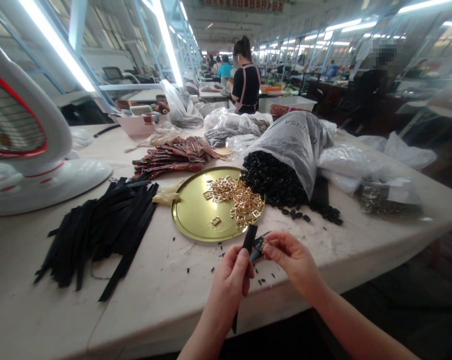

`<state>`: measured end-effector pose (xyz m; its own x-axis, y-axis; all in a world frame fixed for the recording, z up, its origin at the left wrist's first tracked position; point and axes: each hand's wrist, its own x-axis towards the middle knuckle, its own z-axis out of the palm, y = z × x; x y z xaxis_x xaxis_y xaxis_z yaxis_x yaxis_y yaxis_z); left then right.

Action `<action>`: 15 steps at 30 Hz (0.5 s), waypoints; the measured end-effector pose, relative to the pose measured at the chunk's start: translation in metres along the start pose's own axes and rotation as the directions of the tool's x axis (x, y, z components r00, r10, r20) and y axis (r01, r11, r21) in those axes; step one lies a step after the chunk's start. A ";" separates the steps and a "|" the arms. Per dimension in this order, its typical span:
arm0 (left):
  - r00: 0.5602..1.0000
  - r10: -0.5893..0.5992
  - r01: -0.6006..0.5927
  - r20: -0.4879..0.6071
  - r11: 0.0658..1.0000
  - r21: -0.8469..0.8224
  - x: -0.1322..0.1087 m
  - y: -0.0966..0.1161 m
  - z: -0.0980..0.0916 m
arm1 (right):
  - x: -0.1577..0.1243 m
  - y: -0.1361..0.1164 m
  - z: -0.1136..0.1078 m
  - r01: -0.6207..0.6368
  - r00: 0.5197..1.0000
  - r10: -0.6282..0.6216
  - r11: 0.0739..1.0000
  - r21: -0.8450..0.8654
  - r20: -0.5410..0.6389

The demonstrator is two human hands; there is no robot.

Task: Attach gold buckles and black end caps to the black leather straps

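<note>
My left hand (233, 269) is closed around a black strap (250, 237); one end stands up above the thumb and the other hangs below the hand. My right hand (291, 257) is beside it, fingertips pinched on a small gold-coloured buckle (264, 243), mostly hidden by the fingers. Behind and between the hands lies a dark-handled tool (256, 250), partly covered, its kind unclear. Just beyond is a round gold tray (190, 220) with many loose gold buckles (246, 202) heaped at its right side. One buckle (215, 221) lies apart near the tray's front.
Many black straps (98, 232) lie piled at left, near a white heater (41, 175). Small black pieces (273, 177) spill from a plastic bag (291, 140) at right. Brown strips (173, 155) lie behind the tray. A person (246, 80) stands farther back.
</note>
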<state>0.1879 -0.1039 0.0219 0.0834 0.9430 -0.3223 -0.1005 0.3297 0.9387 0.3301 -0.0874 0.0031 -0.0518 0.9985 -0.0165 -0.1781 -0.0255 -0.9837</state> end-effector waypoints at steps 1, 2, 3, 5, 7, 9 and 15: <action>1.000 -0.021 0.021 -0.004 1.000 -0.017 -0.001 -0.004 0.000 | 0.002 -0.002 -0.001 -0.031 0.999 0.033 0.998 0.062 -0.030; 0.999 -0.042 0.042 0.003 0.999 -0.028 -0.001 -0.008 0.000 | 0.005 -0.003 -0.002 -0.068 0.996 0.076 0.989 0.131 -0.052; 0.998 -0.059 0.060 0.022 0.998 -0.031 -0.001 -0.013 0.000 | 0.008 -0.005 -0.003 -0.107 0.991 0.122 0.973 0.205 -0.061; 0.993 -0.084 0.085 0.080 0.996 -0.010 0.001 -0.022 0.000 | 0.012 -0.006 -0.004 -0.188 0.977 0.210 0.922 0.339 -0.029; 0.989 -0.080 0.072 0.125 0.995 0.067 0.003 -0.027 -0.003 | 0.015 -0.004 -0.005 -0.253 0.963 0.270 0.873 0.417 0.019; 0.992 -0.002 -0.026 0.124 0.974 0.223 0.004 -0.024 -0.008 | 0.015 -0.002 -0.005 -0.291 0.952 0.304 0.852 0.435 0.041; 0.955 0.250 -0.296 0.159 0.781 0.550 0.003 -0.003 -0.016 | 0.003 0.007 0.008 -0.295 0.955 0.281 0.922 0.250 0.090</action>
<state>0.1726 -0.1017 0.0158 0.2125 0.9757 -0.0538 0.4416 -0.0468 0.8960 0.3210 -0.0845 -0.0028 -0.1884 0.9425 -0.2761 -0.3949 -0.3301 -0.8574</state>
